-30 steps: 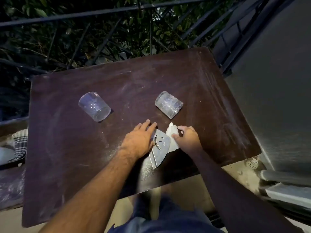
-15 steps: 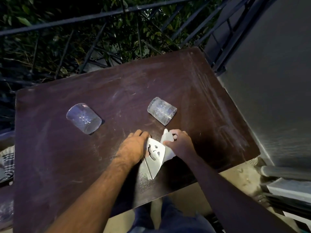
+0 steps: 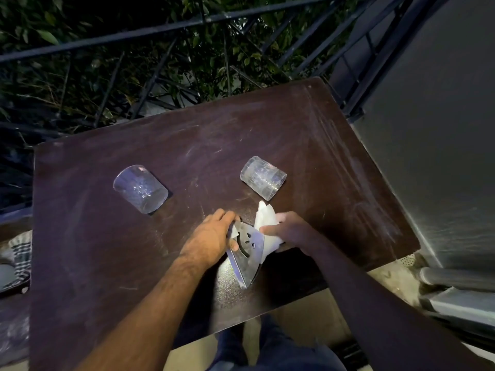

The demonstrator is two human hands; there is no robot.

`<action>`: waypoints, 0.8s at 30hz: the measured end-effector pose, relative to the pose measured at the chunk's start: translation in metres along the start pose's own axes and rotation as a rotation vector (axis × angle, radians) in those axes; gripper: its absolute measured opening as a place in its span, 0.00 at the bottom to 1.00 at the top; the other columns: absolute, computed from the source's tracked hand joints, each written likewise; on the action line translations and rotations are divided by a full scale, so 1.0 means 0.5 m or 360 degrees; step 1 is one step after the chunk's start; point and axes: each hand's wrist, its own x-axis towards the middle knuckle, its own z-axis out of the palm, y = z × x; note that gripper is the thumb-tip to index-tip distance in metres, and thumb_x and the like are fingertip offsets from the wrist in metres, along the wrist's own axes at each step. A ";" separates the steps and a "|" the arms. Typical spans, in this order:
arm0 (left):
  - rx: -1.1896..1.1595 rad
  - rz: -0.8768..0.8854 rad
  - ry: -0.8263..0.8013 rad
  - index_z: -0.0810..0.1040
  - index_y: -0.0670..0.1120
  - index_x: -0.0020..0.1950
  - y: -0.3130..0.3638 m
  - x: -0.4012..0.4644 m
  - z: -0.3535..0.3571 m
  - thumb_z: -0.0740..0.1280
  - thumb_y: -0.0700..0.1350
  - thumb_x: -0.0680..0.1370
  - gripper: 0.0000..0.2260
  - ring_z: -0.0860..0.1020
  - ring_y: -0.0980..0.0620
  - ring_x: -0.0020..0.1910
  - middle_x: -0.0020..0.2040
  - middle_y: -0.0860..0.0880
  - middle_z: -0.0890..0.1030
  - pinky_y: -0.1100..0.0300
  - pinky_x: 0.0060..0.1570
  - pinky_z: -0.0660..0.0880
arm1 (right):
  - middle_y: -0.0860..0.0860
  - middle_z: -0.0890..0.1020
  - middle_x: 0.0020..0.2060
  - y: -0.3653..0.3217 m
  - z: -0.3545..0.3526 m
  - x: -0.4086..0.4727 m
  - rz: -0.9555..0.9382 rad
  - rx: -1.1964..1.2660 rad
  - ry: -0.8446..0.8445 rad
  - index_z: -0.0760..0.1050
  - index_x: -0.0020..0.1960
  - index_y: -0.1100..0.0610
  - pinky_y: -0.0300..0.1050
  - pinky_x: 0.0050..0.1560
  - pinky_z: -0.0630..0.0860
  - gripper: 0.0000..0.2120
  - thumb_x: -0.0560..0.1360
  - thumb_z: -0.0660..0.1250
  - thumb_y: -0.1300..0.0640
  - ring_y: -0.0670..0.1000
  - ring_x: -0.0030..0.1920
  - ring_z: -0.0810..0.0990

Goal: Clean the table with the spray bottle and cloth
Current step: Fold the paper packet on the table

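1. A dark brown table stood beside a black metal railing with leafy plants behind it, and its top showed pale dusty streaks.
2. The left hand lay curled over the left side of a shiny metal napkin holder, fingers wrapped over its top edge and the thumb pressed to its front face.
3. The holder was a triangular stand with a smiling face cut into its plate; it stood near the table's front edge, leaning a little toward the left hand.
4. The right hand pinched a white napkin between thumb and fingers, and the napkin's upper corner poked up above the holder.
5. The napkin's lower part ran down behind the metal plate; whether it was still seated in the holder could not be told in the dim light.
6. Two clear glasses stood farther back: the left glass well apart from the hands, the right glass just beyond the napkin's tip and not touching it.
7. A striped cloth lay off the table's left edge, partly cut off by the frame.
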 end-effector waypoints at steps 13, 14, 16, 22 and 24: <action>-0.0361 -0.0128 0.0339 0.66 0.55 0.51 -0.022 -0.045 0.007 0.74 0.47 0.75 0.16 0.73 0.51 0.51 0.50 0.55 0.72 0.54 0.55 0.72 | 0.43 0.78 0.35 -0.096 0.052 -0.051 -0.0642 -0.0665 0.0515 0.76 0.42 0.49 0.42 0.43 0.70 0.09 0.70 0.71 0.45 0.51 0.46 0.77; -0.0357 -0.0131 0.0360 0.66 0.56 0.50 -0.025 -0.048 0.012 0.74 0.47 0.75 0.16 0.73 0.51 0.50 0.49 0.55 0.72 0.54 0.54 0.72 | 0.42 0.78 0.35 -0.101 0.057 -0.057 -0.0693 -0.0653 0.0534 0.79 0.46 0.47 0.39 0.41 0.70 0.08 0.70 0.71 0.45 0.48 0.46 0.77; -0.0366 -0.0151 0.0396 0.65 0.57 0.49 -0.033 -0.059 0.020 0.74 0.48 0.75 0.16 0.73 0.52 0.48 0.48 0.56 0.72 0.57 0.50 0.70 | 0.37 0.78 0.34 -0.108 0.068 -0.075 -0.0794 -0.0620 0.0570 0.79 0.51 0.45 0.31 0.38 0.68 0.10 0.70 0.71 0.45 0.43 0.43 0.77; -0.0366 -0.0228 0.0455 0.68 0.53 0.46 -0.041 -0.086 0.034 0.75 0.52 0.74 0.15 0.75 0.49 0.45 0.47 0.53 0.75 0.56 0.49 0.72 | 0.47 0.82 0.44 -0.100 0.093 -0.135 -0.1038 -0.0818 0.0598 0.82 0.53 0.48 0.41 0.47 0.74 0.08 0.74 0.69 0.54 0.49 0.46 0.80; -0.0351 -0.0238 0.0458 0.68 0.52 0.45 -0.040 -0.097 0.039 0.75 0.52 0.74 0.15 0.77 0.48 0.46 0.47 0.53 0.77 0.55 0.49 0.73 | 0.49 0.80 0.46 -0.085 0.099 -0.145 -0.1000 -0.0895 0.0516 0.83 0.55 0.48 0.47 0.51 0.77 0.12 0.74 0.67 0.58 0.53 0.47 0.80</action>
